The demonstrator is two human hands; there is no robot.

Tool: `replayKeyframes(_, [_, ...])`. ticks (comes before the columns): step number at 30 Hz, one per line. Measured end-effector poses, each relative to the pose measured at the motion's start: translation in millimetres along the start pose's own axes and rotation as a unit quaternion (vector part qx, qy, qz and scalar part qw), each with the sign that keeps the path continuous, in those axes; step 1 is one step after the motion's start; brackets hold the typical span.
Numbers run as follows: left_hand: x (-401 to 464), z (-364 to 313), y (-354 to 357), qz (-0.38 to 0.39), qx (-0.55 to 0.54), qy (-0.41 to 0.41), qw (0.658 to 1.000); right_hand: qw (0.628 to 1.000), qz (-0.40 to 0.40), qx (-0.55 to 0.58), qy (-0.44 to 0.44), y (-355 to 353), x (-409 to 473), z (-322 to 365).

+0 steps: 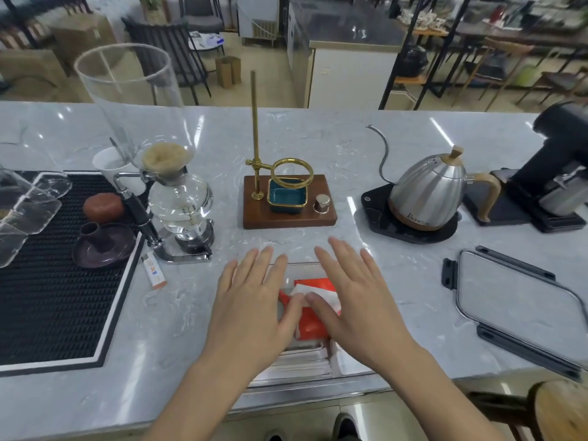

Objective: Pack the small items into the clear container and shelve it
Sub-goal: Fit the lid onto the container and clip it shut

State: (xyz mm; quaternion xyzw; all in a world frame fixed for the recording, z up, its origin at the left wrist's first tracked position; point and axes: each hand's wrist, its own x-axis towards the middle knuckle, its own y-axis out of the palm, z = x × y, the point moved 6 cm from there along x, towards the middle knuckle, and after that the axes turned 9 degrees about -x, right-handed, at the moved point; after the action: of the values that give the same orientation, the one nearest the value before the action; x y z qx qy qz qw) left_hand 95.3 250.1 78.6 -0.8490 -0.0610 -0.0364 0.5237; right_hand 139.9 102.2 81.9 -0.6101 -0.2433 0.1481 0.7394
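Both hands lay flat over the clear container (pixel 305 361) at the near edge of the marble counter (pixel 318 138). The left hand (pixel 254 300) had its fingers straight and spread, palm down, over the container's left side. The right hand (pixel 353 297) was likewise released, fingers straight, its thumb resting on the red and white packets (pixel 313 308) inside. Neither hand gripped anything; the two thumbs met near the middle of the packets. Below the packets, a stack of white sachets (pixel 299 361) filled the near end of the container, though the hands hid much of it and the count could not be told.

The lid (pixel 521 310), clear with dark clips, lay flat on the counter well to the right, apart from the container. One small sachet (pixel 153 271) lay on the counter to the left, just beside the base of the siphon brewer (pixel 178 198).

Behind the hands stood a wooden drip stand (pixel 288 202) with a brass ring and a teal dish. A gooseneck kettle (pixel 429 192) sat on a dark base to the right, with a black grinder (pixel 553 167) beyond it. A black mat (pixel 54 281) on the left carried a dark saucer and cup.
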Motion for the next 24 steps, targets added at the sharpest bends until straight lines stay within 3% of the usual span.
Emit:
replayKeyframes(4, [12.8,-21.7,13.0,0.053,-0.010,-0.011,0.998,0.999,-0.011,-0.018,0.047,-13.3,-14.5,-31.0])
replayKeyframes(14, [41.1,-105.4,52.9,0.111,0.014,0.042,0.993,0.988,-0.033,-0.023,0.150,-35.6,-63.1,-118.4])
replayKeyframes(24, [65.5,-200.2,104.4,0.153,-0.028,0.093,0.983,0.968,-0.053,-0.009,0.245,-60.3,-122.9,-212.4])
